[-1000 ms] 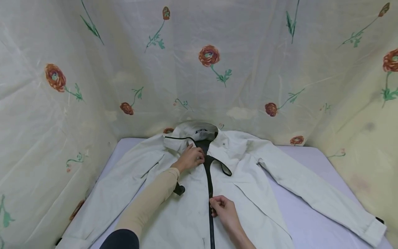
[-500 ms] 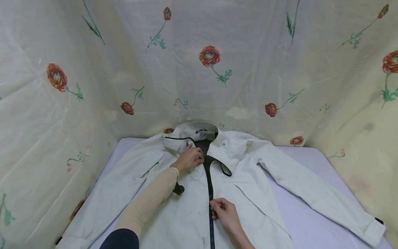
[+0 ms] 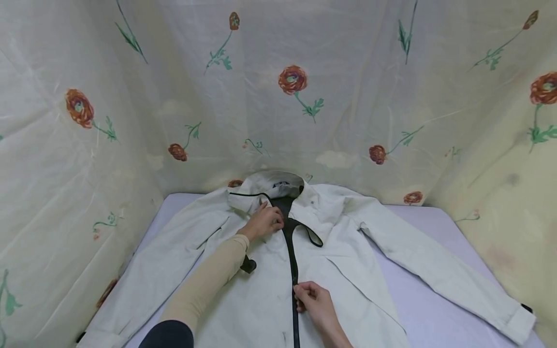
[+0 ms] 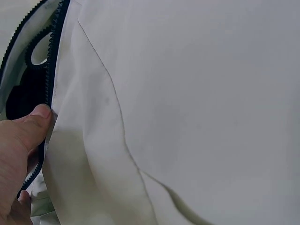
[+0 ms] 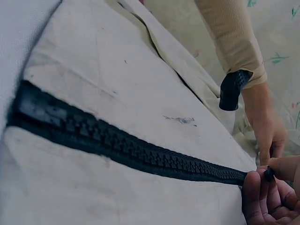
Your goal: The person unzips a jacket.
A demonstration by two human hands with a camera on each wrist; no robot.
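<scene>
A white jacket (image 3: 261,290) lies front up, its collar spread and its sleeves out to both sides. A black zipper (image 5: 154,157) runs down the middle, its teeth joined below the right hand; above it the front edges part toward the neck. My right hand (image 3: 315,302) pinches the small dark zipper pull (image 5: 268,174) between thumb and forefinger. Up near the collar, my left hand (image 3: 263,222) grips the front edge on the left side. The left wrist view has the thumb (image 4: 41,112) on the toothed edge, most of the fingers hidden.
Lavender cloth (image 3: 428,309) covers the surface under the jacket. Flower-printed sheeting (image 3: 335,130) rises at the back and both sides. A black wrist device (image 3: 249,265) sits on the left forearm, over a beige sleeve (image 3: 213,280).
My right hand has slid slightly down the zipper line with the pull. The left hand keeps its place at the collar edge, and the head view has shifted a little.
</scene>
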